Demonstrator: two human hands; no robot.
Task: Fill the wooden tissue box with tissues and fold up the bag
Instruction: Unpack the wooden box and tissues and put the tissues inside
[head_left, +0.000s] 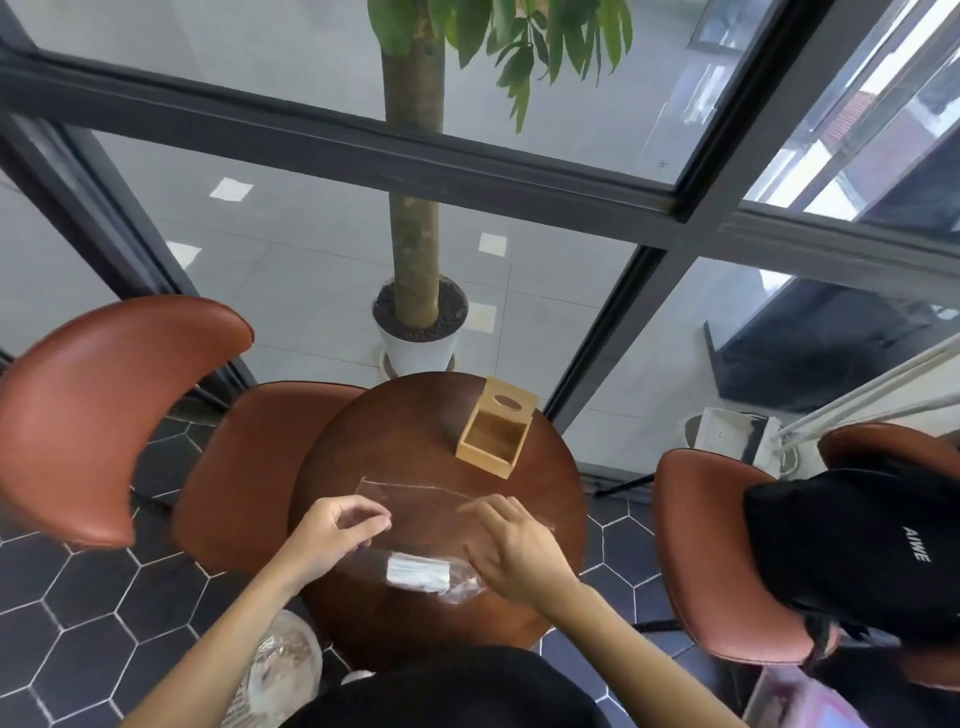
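Clear bag (415, 512) flat on the round table (550, 493), tissues (418, 570) inside at its near end, left hand (332, 535) seemingly pinching its edge, right hand (511, 545) pressing it, wooden tissue box (496, 427) open beyond.

One view only, from the camera on my head. It looked forward and steeply down, wide-angle, edges bowed. My left hand (332, 535) and right hand (511, 545) sat close below it over the round table (363, 447); window frames (332, 140) filled the far field.
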